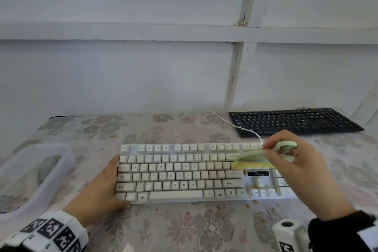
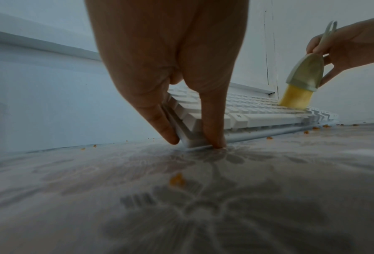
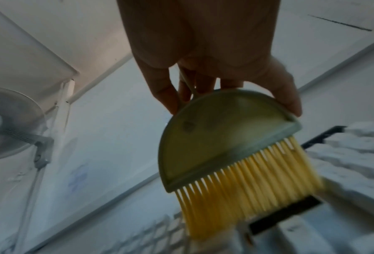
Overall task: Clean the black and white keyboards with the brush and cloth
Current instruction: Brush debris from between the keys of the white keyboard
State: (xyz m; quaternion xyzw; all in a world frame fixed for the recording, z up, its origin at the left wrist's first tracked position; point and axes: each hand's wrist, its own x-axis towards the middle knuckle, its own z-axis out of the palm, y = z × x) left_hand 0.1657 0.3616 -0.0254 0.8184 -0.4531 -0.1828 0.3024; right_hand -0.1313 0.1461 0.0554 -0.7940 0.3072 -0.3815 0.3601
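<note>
**Brushing under way on the white keyboard, black one still waiting**

On the flowered table cover [image 1: 184, 229], the white keyboard [image 1: 180, 172] lies square in front of the person, and everything else is best placed from it. At its left end the left hand [image 1: 102, 188] rests with straight fingers against the edge and thumb on the near corner, steadying it rather than gripping. Over its right part, near the small dark panel, the right hand [image 1: 302, 170] has its fingers clamped on the pale green brush [image 1: 257, 157], the yellow bristles touching the keys there.

Orange crumbs [image 1: 255, 186] still sit among the arrow keys at the keyboard's right and along the cover just in front of it, so I'd judge the brushing of this board only partly done.

Behind the white keyboard and to its right lies the black keyboard [image 1: 294, 120], with no hand near it; it looks yet to be tackled. To the left of the white keyboard stands a translucent plastic tub [image 1: 61, 161] holding something grey, possibly the cloth, though I cannot tell. Wiping, by the look of things, has not begun.
</note>
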